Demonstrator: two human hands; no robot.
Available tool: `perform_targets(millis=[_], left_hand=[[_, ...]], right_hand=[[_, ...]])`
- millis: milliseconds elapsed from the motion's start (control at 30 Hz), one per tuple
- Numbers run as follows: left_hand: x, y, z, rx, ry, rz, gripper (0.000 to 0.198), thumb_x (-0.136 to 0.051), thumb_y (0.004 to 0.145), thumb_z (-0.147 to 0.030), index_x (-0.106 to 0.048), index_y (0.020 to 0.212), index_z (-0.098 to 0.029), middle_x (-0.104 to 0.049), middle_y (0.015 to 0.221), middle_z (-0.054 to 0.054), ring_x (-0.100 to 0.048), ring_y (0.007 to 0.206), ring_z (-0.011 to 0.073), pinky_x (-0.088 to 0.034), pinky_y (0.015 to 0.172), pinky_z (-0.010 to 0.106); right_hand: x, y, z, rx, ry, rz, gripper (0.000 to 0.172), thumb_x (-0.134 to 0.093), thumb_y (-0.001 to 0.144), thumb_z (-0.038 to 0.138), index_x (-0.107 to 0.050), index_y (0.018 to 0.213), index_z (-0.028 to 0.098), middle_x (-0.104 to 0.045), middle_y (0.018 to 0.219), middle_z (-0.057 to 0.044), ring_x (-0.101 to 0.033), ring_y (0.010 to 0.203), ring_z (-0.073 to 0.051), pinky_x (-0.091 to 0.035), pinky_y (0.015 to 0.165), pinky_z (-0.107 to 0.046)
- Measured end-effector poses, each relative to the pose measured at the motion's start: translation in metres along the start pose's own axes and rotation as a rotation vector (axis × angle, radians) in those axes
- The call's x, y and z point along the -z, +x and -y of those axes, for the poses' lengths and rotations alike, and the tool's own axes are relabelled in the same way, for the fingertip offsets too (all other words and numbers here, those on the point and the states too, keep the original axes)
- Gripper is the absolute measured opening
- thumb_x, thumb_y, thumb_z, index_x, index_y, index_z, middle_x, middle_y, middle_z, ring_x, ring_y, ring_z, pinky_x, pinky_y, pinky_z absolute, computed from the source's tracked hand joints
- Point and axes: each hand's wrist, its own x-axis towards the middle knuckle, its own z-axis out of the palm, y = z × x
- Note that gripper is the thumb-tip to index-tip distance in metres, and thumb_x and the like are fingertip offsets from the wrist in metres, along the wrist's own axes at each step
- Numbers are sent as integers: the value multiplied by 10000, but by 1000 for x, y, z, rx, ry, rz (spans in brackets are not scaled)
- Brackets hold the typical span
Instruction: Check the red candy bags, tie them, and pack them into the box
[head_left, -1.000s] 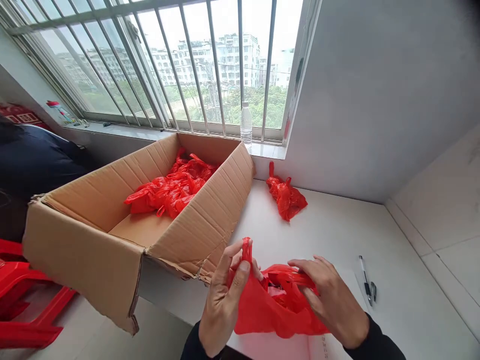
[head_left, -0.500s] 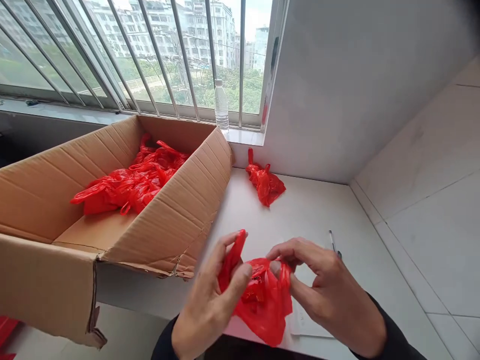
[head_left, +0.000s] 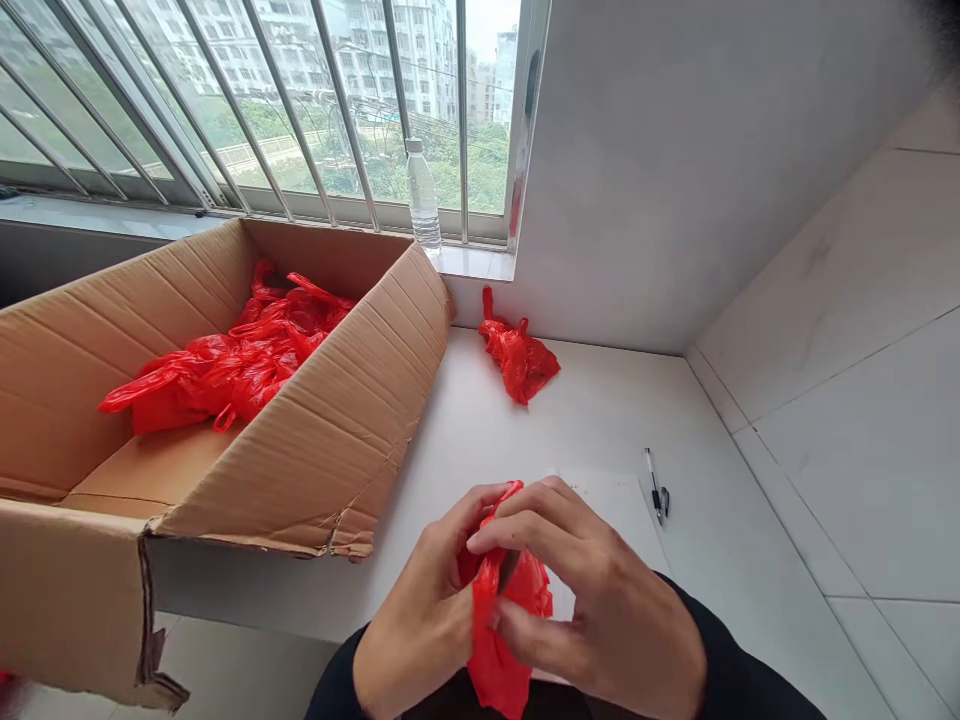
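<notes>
Head view: red plastic carrier bag (head_left: 501,675) at near edge of white table (head_left: 600,400), between hands close together. Left hand (head_left: 420,600) clamped on bag's upper part; right hand (head_left: 607,600) has thumb and fingertips against it, whether pinching cannot tell. Thin film: probably light, soft, limp, slippery, easily torn. Contents hidden, may shift. Best hold: upper folds gathered together, not single layer.

Curled right grip (head_left: 604,590) beside left grip (head_left: 420,605)
</notes>
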Motion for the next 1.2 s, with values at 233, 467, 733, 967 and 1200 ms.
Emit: perform_targets(millis=[233,467,733,967,1200], left_hand=[[11,-14,9,-11,182,95,556,-694,836,-367,-537,1353,-237,-629,1223,99,-596,1064,261,-496,966,371],[0,-1,9,38,136,-53,174,-556,952,-351,-540,858,-206,-502,717,-33,-443,636,109,-391,580,230],[3,-5,16,144,-82,-114,277,-445,990,-519,-477,1013,-245,-371,654,-76,-343,569,94,-326,541,225],[16,-3,17,211,-282,-121,349,-458,990,-488,-546,1220,-242,-614,739,0,-561,685,141,-457,703,275],[30,-7,10,100,81,-12,155,-618,931,-355,-666,910,-209,-644,863,7,-589,797,136,-468,751,243]], right_hand=[[5,2,-6,-40,45,-141,325,-621,797,9,-718,981,258,-629,930,-15,-574,903,-159,-515,796,-293],[5,-1,-4,24,98,-89,520,-486,911,16,-567,1355,277,-667,1203,-11,-572,1108,-144,-485,976,-303],[-1,8,-31,-234,189,-69,267,-611,914,169,-678,1162,239,-700,973,-2,-640,892,-137,-514,873,-310],[-1,6,-20,-140,171,-47,180,-605,869,102,-697,968,220,-679,883,5,-614,864,-129,-481,827,-276],[-9,8,-33,-104,148,-15,253,-630,814,118,-650,1040,228,-671,1028,-18,-595,1004,-170,-465,902,-311]])
